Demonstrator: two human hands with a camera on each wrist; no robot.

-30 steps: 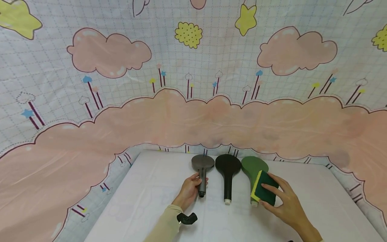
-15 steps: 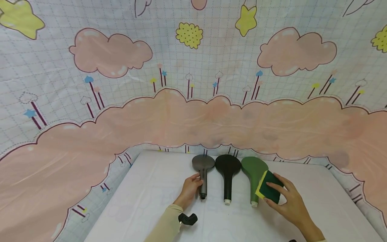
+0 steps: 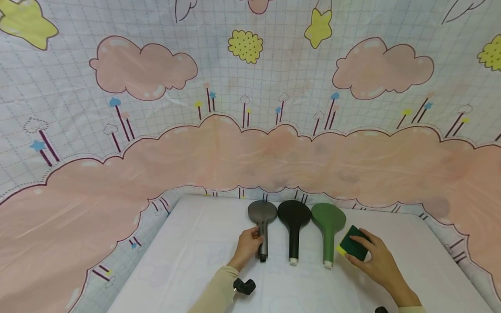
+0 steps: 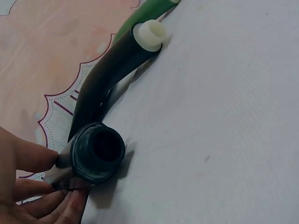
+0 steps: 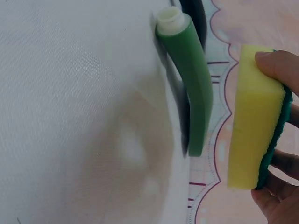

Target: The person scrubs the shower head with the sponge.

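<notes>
Three shower heads lie side by side on the white table, handles toward me. At the left is the grey shower head (image 3: 262, 211); my left hand (image 3: 246, 247) pinches its handle between thumb and fingers. In the left wrist view the dark threaded end (image 4: 99, 151) of that handle points at the camera. The black shower head (image 3: 294, 213) is in the middle and the green shower head (image 3: 328, 215) on the right, each with a white threaded end. To the right of the green one, my right hand (image 3: 379, 263) holds a yellow and dark green sponge (image 5: 257, 121) by its edges.
The white table (image 3: 188, 243) reaches back to a hanging cloth (image 3: 250, 156) printed with clouds and stars. A black wrist device (image 3: 244, 286) sits at the left wrist. The black and green heads lie close beside each other near the table's back edge.
My right hand has drawn the sponge rightward off the green shower head's handle, now fully uncovered. My left hand keeps its hold on the grey handle, with only a slight shift.
</notes>
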